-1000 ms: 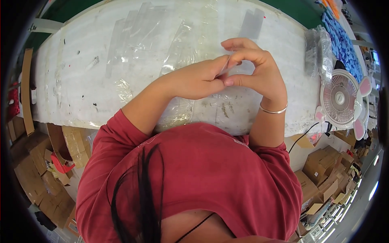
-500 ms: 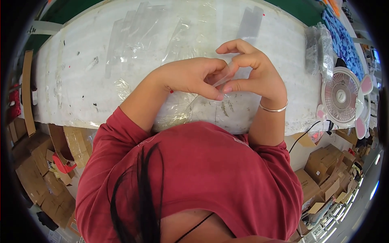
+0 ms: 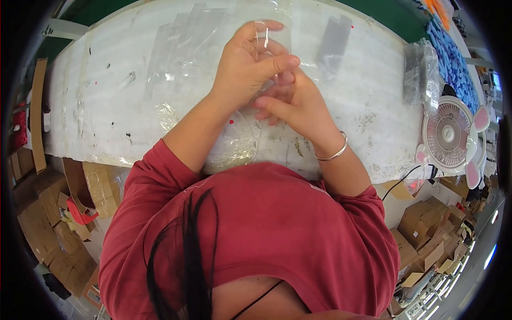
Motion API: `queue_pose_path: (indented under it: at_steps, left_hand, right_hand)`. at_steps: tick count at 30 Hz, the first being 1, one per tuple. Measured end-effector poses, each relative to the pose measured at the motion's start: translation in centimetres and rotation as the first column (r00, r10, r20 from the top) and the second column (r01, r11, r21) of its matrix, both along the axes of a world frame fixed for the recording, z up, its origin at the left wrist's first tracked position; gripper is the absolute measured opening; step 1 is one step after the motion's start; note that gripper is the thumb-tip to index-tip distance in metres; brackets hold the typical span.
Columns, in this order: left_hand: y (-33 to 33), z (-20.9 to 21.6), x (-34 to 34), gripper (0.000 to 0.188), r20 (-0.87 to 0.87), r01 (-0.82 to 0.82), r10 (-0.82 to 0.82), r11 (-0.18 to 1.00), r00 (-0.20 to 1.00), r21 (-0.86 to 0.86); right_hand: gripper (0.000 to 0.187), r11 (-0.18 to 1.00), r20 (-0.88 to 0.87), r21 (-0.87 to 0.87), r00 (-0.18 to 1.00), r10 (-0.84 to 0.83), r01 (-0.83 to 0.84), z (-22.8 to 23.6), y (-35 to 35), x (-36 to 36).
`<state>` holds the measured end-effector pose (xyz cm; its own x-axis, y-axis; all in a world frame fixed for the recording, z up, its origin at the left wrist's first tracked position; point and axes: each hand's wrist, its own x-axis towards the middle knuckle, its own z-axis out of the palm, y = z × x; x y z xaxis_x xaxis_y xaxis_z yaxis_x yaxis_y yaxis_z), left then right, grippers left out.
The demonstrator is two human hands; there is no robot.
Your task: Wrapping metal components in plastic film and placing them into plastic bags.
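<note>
A thin clear plastic piece [image 3: 262, 38], curved and shiny, stands up between the fingers of my left hand [image 3: 250, 64]. My left hand is closed around it, its thumb pointing right. My right hand [image 3: 298, 104] is just below, fingers curled and touching the left hand near that thumb. The lower part of the piece seems to run into my right hand, mostly hidden by fingers. Both hands are above the white-covered table [image 3: 373, 106]. Flat clear plastic strips [image 3: 178, 48] lie overlapping at the far left, and another strip [image 3: 334, 45] lies to the right.
Clear film covers parts of the table. At the right end stand a white fan [image 3: 448, 130] with pink-eared trim and a plastic-wrapped stack [image 3: 421, 72]. Blue pieces [image 3: 453, 61] are heaped beyond. Cardboard boxes [image 3: 426, 224] lie below on the right, with more cartons [image 3: 53, 213] at left.
Both hands have moved left and farther from my body. My left hand has turned upward with the clear plastic piece, and my right hand has come down below it.
</note>
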<state>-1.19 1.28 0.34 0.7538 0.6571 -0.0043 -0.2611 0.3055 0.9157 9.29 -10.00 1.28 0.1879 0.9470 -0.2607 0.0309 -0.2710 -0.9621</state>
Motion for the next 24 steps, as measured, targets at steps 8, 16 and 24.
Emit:
queue_pose_path:
  at_steps: [8, 16, 24]
  left_hand:
    - [-0.2, -0.8, 0.2, 0.066, 0.323, -0.128, 0.082, 0.984, 0.943, 0.125]
    - [-1.1, -0.4, 0.1, 0.054, 0.159, 0.236, -0.261, 0.959, 0.952, 0.159]
    - [-1.2, -0.9, 0.4, 0.051, 0.132, 0.327, -0.363, 0.916, 0.922, 0.234]
  right_hand:
    - [0.052, 0.882, 0.043, 0.36, 0.939, -0.341, 0.304, 1.5, 1.0, 0.8]
    - [0.03, 0.729, -0.085, 0.616, 0.946, -0.313, 0.297, -0.5, 0.7, 3.0]
    - [0.02, 0.867, -0.641, 0.181, 0.725, -0.254, 0.464, 1.3, 0.2, 3.8]
